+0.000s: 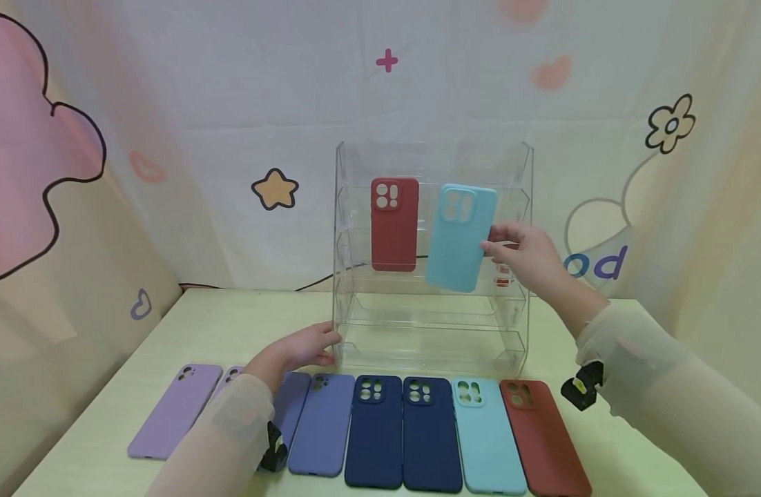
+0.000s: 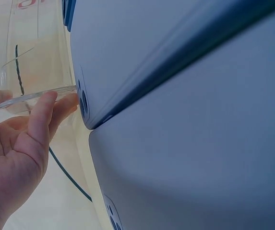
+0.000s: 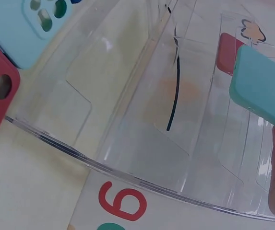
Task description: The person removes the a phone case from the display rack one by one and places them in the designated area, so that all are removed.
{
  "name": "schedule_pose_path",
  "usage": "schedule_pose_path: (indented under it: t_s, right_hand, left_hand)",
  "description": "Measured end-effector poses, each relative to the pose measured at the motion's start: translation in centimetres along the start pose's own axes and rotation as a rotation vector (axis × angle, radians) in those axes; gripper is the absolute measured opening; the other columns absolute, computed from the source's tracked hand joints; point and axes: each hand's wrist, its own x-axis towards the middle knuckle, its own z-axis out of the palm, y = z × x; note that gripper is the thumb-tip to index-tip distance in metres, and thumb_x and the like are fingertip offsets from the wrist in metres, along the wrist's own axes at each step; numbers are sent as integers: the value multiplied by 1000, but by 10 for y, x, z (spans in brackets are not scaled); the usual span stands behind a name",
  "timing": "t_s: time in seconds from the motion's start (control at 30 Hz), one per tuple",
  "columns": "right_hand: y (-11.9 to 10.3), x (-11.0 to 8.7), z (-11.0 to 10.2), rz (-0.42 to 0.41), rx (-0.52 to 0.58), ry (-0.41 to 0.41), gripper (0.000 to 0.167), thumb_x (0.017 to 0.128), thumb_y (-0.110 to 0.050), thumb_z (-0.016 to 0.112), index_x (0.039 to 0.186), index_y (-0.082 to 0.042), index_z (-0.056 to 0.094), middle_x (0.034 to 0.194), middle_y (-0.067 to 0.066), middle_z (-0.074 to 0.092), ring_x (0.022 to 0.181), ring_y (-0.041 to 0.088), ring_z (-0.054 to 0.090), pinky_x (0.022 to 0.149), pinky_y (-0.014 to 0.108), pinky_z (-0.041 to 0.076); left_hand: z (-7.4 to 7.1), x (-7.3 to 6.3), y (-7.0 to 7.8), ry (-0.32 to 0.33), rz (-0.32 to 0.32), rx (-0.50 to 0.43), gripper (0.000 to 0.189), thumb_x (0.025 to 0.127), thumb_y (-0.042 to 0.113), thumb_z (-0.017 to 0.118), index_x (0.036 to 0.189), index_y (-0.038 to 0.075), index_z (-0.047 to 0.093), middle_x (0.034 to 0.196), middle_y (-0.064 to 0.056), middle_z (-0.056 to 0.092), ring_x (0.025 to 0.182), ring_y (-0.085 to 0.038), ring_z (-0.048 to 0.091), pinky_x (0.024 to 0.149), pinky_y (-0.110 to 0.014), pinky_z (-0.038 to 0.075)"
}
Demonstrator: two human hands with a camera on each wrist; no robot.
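Observation:
A light blue phone case (image 1: 461, 241) is pinched at its right edge by my right hand (image 1: 526, 255), slightly tilted in front of the clear tiered display rack (image 1: 418, 359). To its left, a red phone case (image 1: 394, 231) stands upright on an upper tier of the rack. My left hand (image 1: 302, 345) grips the lower left side edge of the rack; in the left wrist view, thumb and fingers (image 2: 42, 112) lie on both sides of the clear panel. The right wrist view shows the held light blue case (image 3: 264, 88) near the red one (image 3: 227, 52).
A row of phone cases lies along the table (image 1: 244, 314) front: purple (image 1: 175, 414), violet-blue (image 1: 321, 428), two navy (image 1: 374, 435), light blue (image 1: 489, 442) and red (image 1: 542, 435). My left forearm covers part of the row. A printed curtain (image 1: 231, 83) hangs behind.

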Motion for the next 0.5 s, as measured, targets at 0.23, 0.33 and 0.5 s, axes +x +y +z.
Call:
schedule_pose_path:
  t_s: [0.23,0.33,0.5]
  right_hand:
    - [7,-13,1,26,16,-46,40,93,-26,59,123,1,55,112,18,60,101,29,61,77,28,53]
    - [11,-17,2,31,22,-58,40,92,-27,59,121,0,56,112,16,60,100,28,62,75,28,53]
    - [17,-23,3,43,33,-82,41,92,-27,59,121,2,55,114,19,60,101,30,61,81,33,52]
  left_hand:
    - [1,1,0,-9,8,-11,50,99,14,34,147,2,23,139,-20,39,115,-30,48,89,-37,46]
    - [1,1,0,-7,8,-9,50,99,14,33,147,3,23,140,-21,38,118,-32,46,93,-40,44]
    - [1,0,0,1,2,-7,51,99,15,34,147,3,21,143,-22,34,122,-34,43,95,-42,42]
